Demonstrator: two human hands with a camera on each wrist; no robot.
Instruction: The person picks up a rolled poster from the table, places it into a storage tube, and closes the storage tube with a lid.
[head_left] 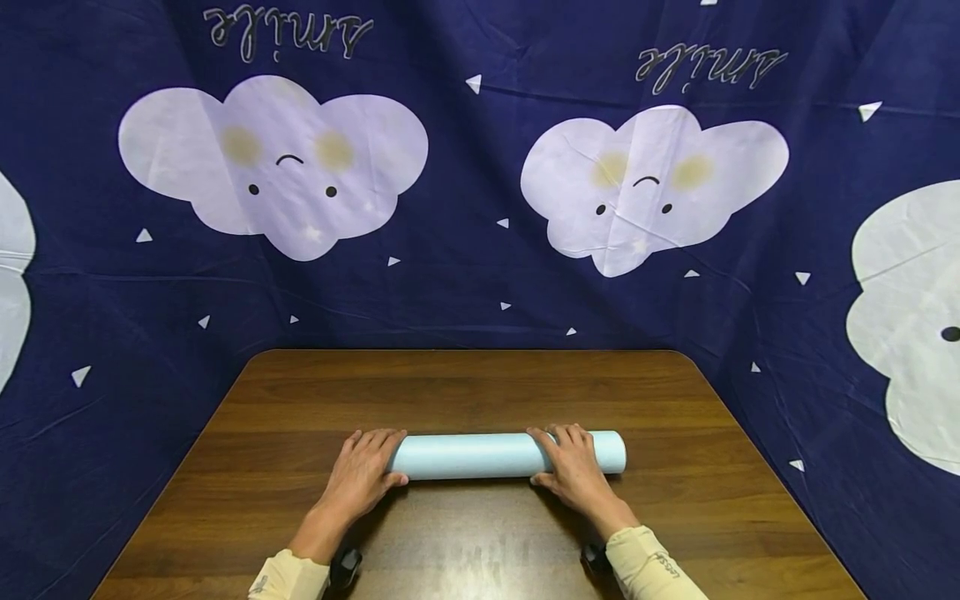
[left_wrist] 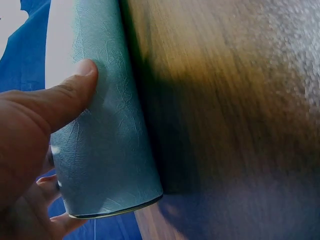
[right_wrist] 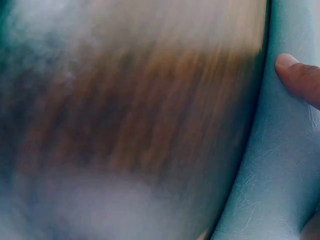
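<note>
A light blue roll (head_left: 472, 457) with a finely creased, leather-like surface lies crosswise on the brown wooden table. My left hand (head_left: 362, 471) grips its left end, thumb on the near side and fingers over the far side. Close up in the left wrist view, the left thumb (left_wrist: 75, 87) presses on the roll above its dark-edged end. Toward the other end, my right hand (head_left: 573, 467) holds the roll from above, with a short length sticking out past it. Only the right thumb (right_wrist: 300, 80) shows clearly on the roll (right_wrist: 270, 165) in the right wrist view.
The wooden table (head_left: 472, 383) has rounded far corners and a glossy patch near its front. Behind it and on both sides hangs a dark blue curtain (head_left: 465, 208) with white clouds and small triangles. Each wrist wears a black device.
</note>
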